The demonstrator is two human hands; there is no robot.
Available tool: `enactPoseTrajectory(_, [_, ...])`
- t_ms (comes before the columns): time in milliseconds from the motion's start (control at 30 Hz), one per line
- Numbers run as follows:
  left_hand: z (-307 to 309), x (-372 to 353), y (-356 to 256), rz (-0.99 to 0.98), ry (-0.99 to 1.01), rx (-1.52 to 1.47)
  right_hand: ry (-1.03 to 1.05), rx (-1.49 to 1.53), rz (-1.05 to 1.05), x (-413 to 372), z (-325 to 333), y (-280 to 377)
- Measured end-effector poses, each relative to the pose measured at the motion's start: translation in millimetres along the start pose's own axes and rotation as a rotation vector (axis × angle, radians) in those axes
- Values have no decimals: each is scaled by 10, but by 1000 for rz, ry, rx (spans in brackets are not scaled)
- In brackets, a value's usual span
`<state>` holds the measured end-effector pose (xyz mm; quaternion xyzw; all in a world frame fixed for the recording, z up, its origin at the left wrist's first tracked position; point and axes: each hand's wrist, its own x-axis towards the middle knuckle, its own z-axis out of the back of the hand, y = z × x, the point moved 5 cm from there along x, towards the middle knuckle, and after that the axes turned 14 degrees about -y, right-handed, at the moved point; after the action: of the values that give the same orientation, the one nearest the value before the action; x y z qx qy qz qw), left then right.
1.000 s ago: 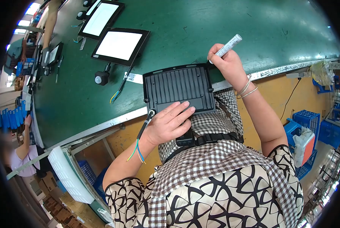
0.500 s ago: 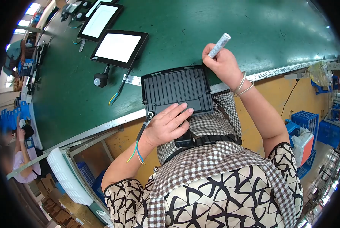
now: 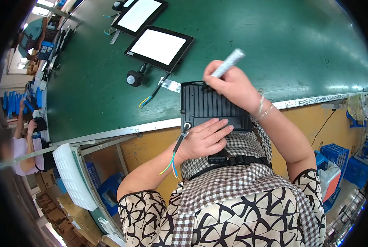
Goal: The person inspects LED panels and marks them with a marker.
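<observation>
A black LED floodlight [image 3: 206, 105] lies face down across the table's front edge and my lap, its ribbed back up. My left hand [image 3: 206, 139] rests flat on the near part of that back, fingers stretched out. From a white-ringed cable entry beside it, a short black cable [image 3: 178, 145] with bare coloured wire ends hangs over my left wrist. My right hand [image 3: 229, 82] is closed round a white marker pen [image 3: 229, 64], slightly blurred, whose lower end points at the far edge of the floodlight. The pen's tip is hidden by the fingers.
On the green table [image 3: 266, 45], another floodlight [image 3: 159, 46] lies face up with its sensor [image 3: 134, 78] and cable. A further floodlight [image 3: 141, 15] lies behind it. Blue crates [image 3: 334, 156] stand low on the right. At far left, a person [image 3: 30, 144] handles something dark.
My right hand has brought the marker pen left and down, from beside the floodlight to over its far edge. The whole view has shifted; my left hand stays on the floodlight's back.
</observation>
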<state>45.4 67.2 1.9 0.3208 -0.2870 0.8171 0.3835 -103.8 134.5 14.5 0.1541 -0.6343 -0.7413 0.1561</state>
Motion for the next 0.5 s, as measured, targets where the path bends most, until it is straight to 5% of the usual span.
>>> enactPoseTrajectory(500, [6, -55, 15, 3, -82, -67, 47, -384, 134, 314, -513, -45])
